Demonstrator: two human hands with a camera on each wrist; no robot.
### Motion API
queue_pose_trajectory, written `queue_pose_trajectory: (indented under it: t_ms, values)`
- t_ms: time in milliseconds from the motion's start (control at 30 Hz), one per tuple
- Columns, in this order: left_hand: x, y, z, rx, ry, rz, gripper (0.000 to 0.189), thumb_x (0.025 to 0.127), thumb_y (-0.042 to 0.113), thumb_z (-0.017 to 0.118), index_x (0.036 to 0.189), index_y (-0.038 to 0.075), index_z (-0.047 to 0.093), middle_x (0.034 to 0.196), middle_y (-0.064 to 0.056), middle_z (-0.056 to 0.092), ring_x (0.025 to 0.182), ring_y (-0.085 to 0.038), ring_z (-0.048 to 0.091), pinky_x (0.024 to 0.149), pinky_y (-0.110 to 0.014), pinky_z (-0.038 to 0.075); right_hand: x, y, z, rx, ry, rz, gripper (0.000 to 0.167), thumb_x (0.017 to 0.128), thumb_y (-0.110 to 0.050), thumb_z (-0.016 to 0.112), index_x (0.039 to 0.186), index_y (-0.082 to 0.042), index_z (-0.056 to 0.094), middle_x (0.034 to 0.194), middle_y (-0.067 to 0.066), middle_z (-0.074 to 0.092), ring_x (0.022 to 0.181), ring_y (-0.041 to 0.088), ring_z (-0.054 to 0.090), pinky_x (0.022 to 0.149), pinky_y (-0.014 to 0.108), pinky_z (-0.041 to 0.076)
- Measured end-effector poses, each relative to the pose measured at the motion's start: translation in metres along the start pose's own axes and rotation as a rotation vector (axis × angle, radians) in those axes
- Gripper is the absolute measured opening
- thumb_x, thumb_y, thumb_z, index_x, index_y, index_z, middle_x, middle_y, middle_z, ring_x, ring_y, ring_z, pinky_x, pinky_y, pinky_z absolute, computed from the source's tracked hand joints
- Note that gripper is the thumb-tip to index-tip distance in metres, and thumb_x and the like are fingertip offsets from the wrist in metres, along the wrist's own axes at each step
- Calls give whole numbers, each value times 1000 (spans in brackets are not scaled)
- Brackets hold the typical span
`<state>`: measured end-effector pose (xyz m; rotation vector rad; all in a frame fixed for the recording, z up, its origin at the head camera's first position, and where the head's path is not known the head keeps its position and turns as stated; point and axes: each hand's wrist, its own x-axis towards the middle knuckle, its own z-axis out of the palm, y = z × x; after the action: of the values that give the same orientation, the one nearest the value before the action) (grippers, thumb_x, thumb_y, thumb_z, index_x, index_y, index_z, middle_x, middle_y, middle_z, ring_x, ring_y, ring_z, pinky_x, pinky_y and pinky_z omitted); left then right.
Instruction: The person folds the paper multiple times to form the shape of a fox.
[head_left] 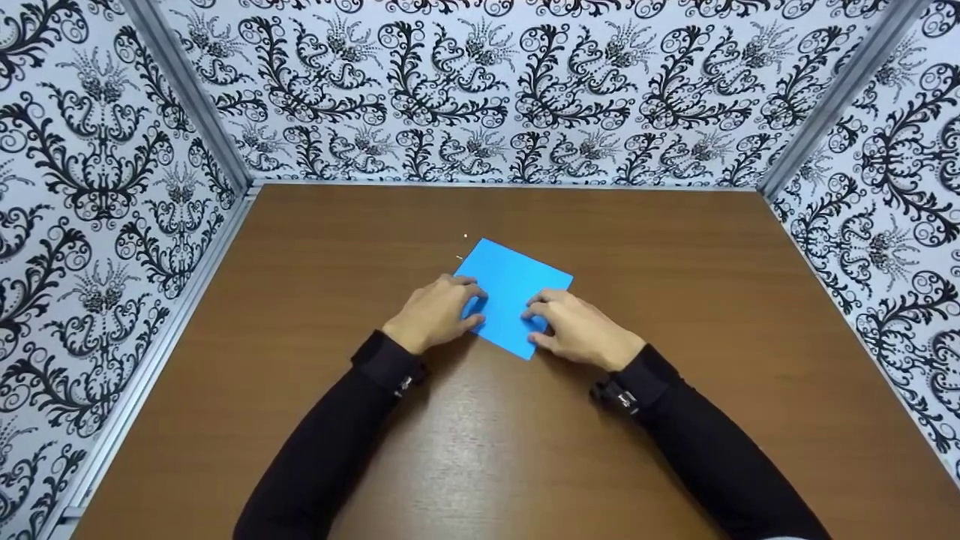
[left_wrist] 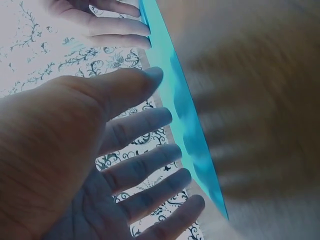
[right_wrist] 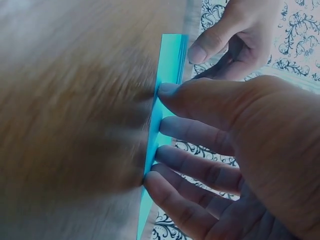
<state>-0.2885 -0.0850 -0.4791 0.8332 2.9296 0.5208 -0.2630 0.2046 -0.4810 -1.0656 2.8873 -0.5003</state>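
Observation:
A blue square sheet of paper (head_left: 504, 289) lies flat on the brown table, turned at an angle. At its left side is my left hand (head_left: 437, 311), with loosely bent fingers spread over the sheet. In the left wrist view the left fingertips (left_wrist: 165, 116) hang close over the paper, apart from each other. My right hand (head_left: 581, 328) is at the paper's right side. Seen from the right wrist, its fingertips (right_wrist: 166, 125) rest on the sheet, the thumb near one edge. Nothing is pinched in either hand.
The wood-look table (head_left: 480, 450) reaches back to a wall (head_left: 465, 82) with black scroll patterns on white. Metal frame posts (head_left: 199, 97) stand at the corners. Two tiny white specks (head_left: 465, 235) lie just beyond the paper's far left edge.

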Motion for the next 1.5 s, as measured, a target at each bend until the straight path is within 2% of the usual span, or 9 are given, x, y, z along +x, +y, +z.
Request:
queue_pose_trajectory:
  t_ms: [133,233,500,667,933,1167,1500]
  values:
    - [-1,4,1,16,-6,7,46,114,32,82,154,11,78,172,-20,68,160,-46,64,123,-65,63,-2,-4,0,-23,22,-18,31,110,-19,87,135,-2,84,136,19,78,118,34,77,99,49,69]
    - [-1,6,1,2,-19,5,46,114,31,82,155,10,77,172,-21,67,159,-47,64,121,-66,64,-4,-6,1,-35,24,-30,29,109,-19,87,134,-3,85,132,17,78,112,31,76,95,47,69]
    - [-1,8,1,7,-23,4,48,114,31,82,156,9,76,173,-21,66,161,-47,63,124,-66,62,-7,-9,-2,-33,13,-48,29,110,-18,87,135,-2,85,133,18,77,119,33,78,100,48,70]
    - [0,9,4,19,-16,27,49,115,31,81,156,7,75,172,-23,66,163,-46,63,132,-66,55,-8,-8,-4,-6,19,-72,28,109,-15,87,133,-1,86,132,20,78,118,34,79,101,49,70]
    - [4,10,8,20,-22,37,50,116,33,80,158,7,74,175,-21,63,165,-44,61,137,-64,52,-9,-5,-6,42,29,-85,27,109,-11,86,132,2,86,131,21,79,117,35,80,99,49,71]
    - [9,14,10,21,-21,54,50,116,33,79,159,8,73,176,-21,63,163,-47,61,128,-64,60,-10,0,-7,36,52,-105,23,108,-8,86,129,2,87,127,20,80,119,35,80,102,50,71]
    - [14,13,15,29,-23,51,51,117,36,77,161,10,72,178,-19,61,164,-47,60,129,-65,59,-12,7,-5,62,67,-116,21,106,-4,87,126,3,88,121,19,81,113,35,82,96,49,72]
